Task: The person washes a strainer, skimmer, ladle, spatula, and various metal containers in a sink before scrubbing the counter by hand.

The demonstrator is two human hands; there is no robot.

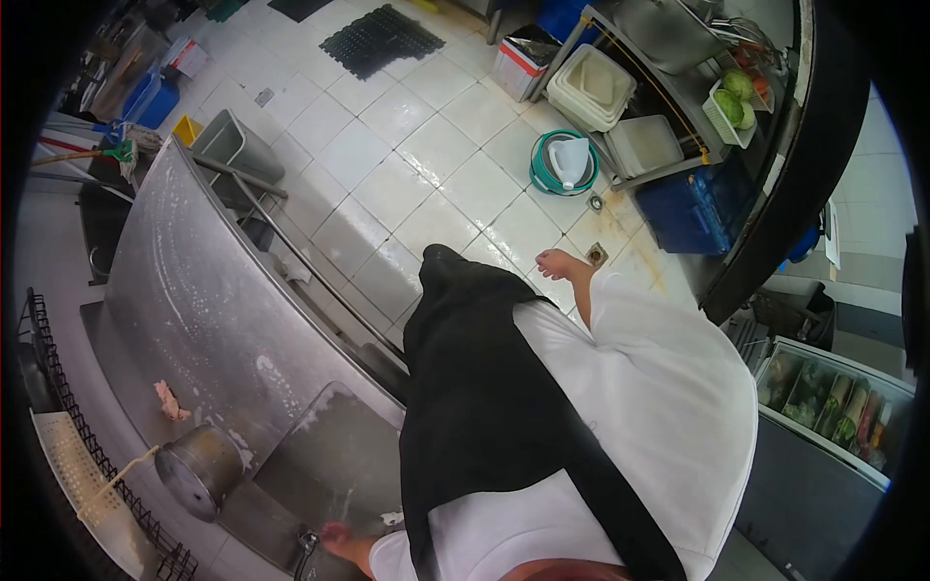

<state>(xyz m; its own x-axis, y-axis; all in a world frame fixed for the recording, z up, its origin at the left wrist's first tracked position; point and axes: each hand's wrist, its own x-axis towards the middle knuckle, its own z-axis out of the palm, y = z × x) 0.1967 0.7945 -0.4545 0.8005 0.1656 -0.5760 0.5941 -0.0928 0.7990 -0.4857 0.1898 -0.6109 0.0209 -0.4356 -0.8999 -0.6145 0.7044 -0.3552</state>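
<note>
Near the bottom of the head view, my left hand [341, 539] is at the faucet [307, 538] beside the metal sink [334, 455]. Its fingers are blurred, and whether they grip the faucet handle is unclear. A metal pot [201, 472] stands beside the sink, and a crumpled pinkish cloth [170, 401] lies on the wet steel counter [213, 281]. My right hand [555, 264] hangs over the tiled floor on the other side of the black apron [484, 387], fingers curled, touching nothing visible.
A teal bucket [565, 163] with a white container inside stands on the floor. Beyond it are a metal shelf with white tubs [591, 87], a blue bin [693, 208] and a basket of cabbages [728, 111]. A grey bin [237, 155] stands behind the counter.
</note>
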